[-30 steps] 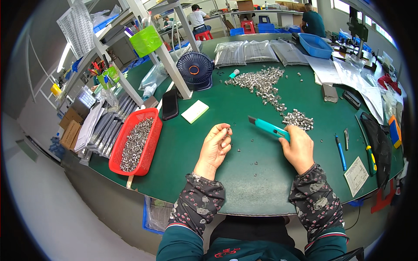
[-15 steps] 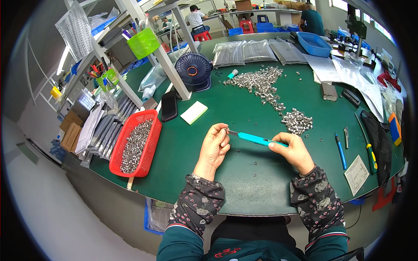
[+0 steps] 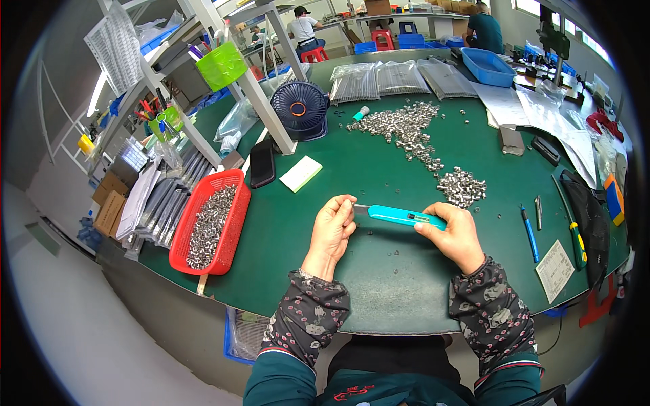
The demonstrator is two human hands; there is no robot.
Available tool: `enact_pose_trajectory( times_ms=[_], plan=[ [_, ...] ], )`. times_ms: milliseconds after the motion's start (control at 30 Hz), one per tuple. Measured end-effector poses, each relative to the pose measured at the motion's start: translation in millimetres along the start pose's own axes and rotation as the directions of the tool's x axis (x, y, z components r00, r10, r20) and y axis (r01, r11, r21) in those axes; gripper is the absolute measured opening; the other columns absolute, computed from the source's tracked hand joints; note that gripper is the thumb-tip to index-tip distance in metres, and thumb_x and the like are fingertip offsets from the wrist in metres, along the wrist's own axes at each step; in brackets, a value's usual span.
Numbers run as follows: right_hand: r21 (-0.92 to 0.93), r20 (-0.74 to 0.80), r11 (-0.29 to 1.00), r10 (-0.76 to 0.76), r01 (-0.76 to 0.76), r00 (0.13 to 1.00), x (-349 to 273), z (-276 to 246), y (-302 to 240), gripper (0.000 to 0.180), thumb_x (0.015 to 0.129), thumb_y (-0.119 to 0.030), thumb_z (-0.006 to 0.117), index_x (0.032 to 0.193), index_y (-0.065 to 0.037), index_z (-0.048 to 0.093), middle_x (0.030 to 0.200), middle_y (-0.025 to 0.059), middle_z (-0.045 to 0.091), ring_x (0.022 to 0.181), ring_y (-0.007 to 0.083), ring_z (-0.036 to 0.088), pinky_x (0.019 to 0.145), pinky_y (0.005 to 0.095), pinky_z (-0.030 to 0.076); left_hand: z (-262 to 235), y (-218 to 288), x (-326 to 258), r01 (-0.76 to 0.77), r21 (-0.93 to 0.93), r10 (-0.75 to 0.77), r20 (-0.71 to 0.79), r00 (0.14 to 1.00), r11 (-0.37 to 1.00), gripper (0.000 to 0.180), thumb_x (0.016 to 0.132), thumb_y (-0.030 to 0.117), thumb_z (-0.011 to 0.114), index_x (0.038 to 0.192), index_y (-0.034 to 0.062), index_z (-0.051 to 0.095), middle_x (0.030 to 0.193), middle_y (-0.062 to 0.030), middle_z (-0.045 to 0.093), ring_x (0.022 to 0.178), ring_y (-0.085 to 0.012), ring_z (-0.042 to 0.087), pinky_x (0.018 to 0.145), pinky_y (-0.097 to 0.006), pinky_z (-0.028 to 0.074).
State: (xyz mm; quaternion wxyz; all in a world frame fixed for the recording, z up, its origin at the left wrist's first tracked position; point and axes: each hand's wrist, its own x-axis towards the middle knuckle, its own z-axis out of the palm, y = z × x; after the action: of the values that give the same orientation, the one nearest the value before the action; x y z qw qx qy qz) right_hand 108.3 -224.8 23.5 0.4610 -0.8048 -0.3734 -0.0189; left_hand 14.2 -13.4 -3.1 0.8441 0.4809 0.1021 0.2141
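Note:
Above the near middle of the green table, my right hand (image 3: 452, 231) is closed round the handle of a teal utility knife (image 3: 396, 214). The knife's blade points left and its tip reaches the fingertips of my left hand (image 3: 332, 227). Those left fingers are pinched together; whatever they hold is hidden or too small to name. Beyond the knife lies a small heap of short silvery metal sleeves (image 3: 462, 187). A larger spread of the same metal pieces (image 3: 405, 128) extends farther back. To the left, a red plastic basket (image 3: 242, 203) holds many small metal parts.
A black phone (image 3: 263, 164), a note pad (image 3: 300, 174) and a dark fan (image 3: 299, 109) stand left of the pile. Bagged rods (image 3: 399, 78) and a blue tray (image 3: 487, 67) line the back. At right lie a blue pen (image 3: 529, 234), a screwdriver (image 3: 577, 245) and a paper slip (image 3: 555, 271).
The knife has rolled in my right hand, so its broad side with the slider now shows. My right hand has shifted slightly left and up; my left hand stays pinched at nearly the same place.

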Motion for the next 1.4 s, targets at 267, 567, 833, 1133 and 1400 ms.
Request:
enact_pose_trajectory(
  times_ms=[267, 567, 833, 1133, 1400],
  plan=[
    [-0.245, -0.16, 0.934, -0.306, 0.262, 0.939, -3, 1, -7, 0.026, 0.066, -0.022, 0.07, 0.082, -0.006, 0.057, 0.068, 0.0085, 0.051, 0.057, 0.0261, 0.053, 0.051, 0.0351, 0.041, -1, -1, 0, 0.072, -0.128, -0.075, -0.02, 0.997, 0.989, 0.017, 0.088, 0.016, 0.053, 0.094, 0.0, 0.053, 0.072, 0.0001, 0.043, 0.053, -0.0039, 0.034, 0.039, -0.016, 0.025],
    [-0.258, -0.28, 0.947, -0.261, 0.189, 0.924, 2, 1, 3, 0.026, 0.064, -0.014, 0.071, 0.082, -0.005, 0.054, 0.071, 0.0085, 0.052, 0.062, 0.0266, 0.054, 0.054, 0.0353, 0.042, -2, 1, 0, 0.145, -0.307, -0.142, 0.03, 0.989, 0.941, 0.021, 0.091, 0.023, 0.047, 0.092, 0.0015, 0.05, 0.074, -0.0022, 0.044, 0.052, -0.0046, 0.034, 0.037, -0.015, 0.024],
    [-0.164, -0.202, 0.981, -0.137, 0.104, 0.97, 1, 2, 3, 0.026, 0.066, -0.018, 0.07, 0.083, -0.004, 0.056, 0.075, 0.009, 0.056, 0.063, 0.0266, 0.055, 0.056, 0.0349, 0.043, 1, 3, -1, 0.109, -0.258, -0.105, 0.028, 0.994, 0.96, 0.019, 0.091, 0.02, 0.046, 0.096, 0.0031, 0.052, 0.076, -0.0021, 0.047, 0.051, -0.0042, 0.035, 0.037, -0.015, 0.024],
    [0.112, 0.029, 0.991, 0.074, -0.077, 0.997, 2, 0, 4, 0.027, 0.069, -0.025, 0.068, 0.081, -0.002, 0.061, 0.067, 0.0104, 0.059, 0.058, 0.0196, 0.057, 0.054, 0.0304, 0.043, -2, 4, 1, 0.121, -0.232, -0.111, 0.053, 0.992, 0.965, 0.02, 0.091, 0.018, 0.046, 0.101, 0.0027, 0.053, 0.076, -0.0026, 0.05, 0.051, -0.0046, 0.036, 0.037, -0.016, 0.025],
    [0.145, 0.085, 0.985, 0.086, -0.098, 0.993, 2, 0, 4, 0.028, 0.07, -0.027, 0.067, 0.082, -0.002, 0.062, 0.063, 0.0093, 0.06, 0.055, 0.016, 0.057, 0.053, 0.0286, 0.043, -2, 2, 0, 0.063, -0.164, -0.063, 0.005, 0.998, 0.984, 0.021, 0.091, 0.023, 0.045, 0.092, 0.0044, 0.053, 0.069, -0.0015, 0.047, 0.05, -0.0047, 0.035, 0.037, -0.016, 0.025]
  ],
)
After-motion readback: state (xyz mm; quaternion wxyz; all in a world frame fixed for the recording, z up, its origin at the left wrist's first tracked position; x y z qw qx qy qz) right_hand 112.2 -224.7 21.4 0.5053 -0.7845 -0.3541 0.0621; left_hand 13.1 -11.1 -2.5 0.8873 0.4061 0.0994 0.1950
